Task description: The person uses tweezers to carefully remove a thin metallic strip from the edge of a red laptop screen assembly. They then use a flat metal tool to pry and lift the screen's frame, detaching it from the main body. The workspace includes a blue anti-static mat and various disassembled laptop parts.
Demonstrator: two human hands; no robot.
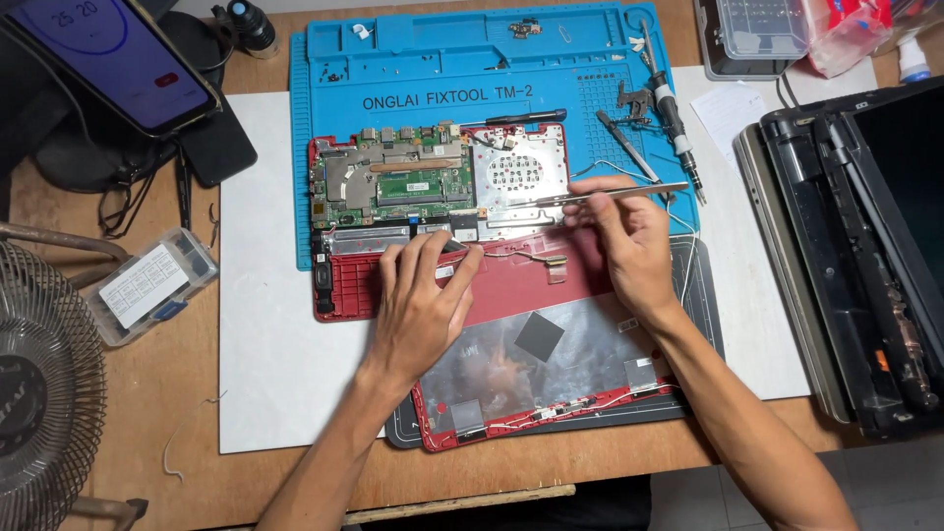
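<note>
Red laptop base [511, 285] lay opened on blue mat [324, 59], board [393, 182] exposed. Tweezers [610, 194] were pinched in right hand [634, 241]; left hand [423, 300] fingertips were pressed on the base, nothing held.

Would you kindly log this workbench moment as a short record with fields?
Setting: blue repair mat on a wooden desk
Main item: opened red laptop base, green circuit board exposed
Left hand: fingertips pressing on the base below the board
Right hand: holding metal tweezers, tips pointing left
Nearby: screwdriver, dark laptop, phone, fan
</note>
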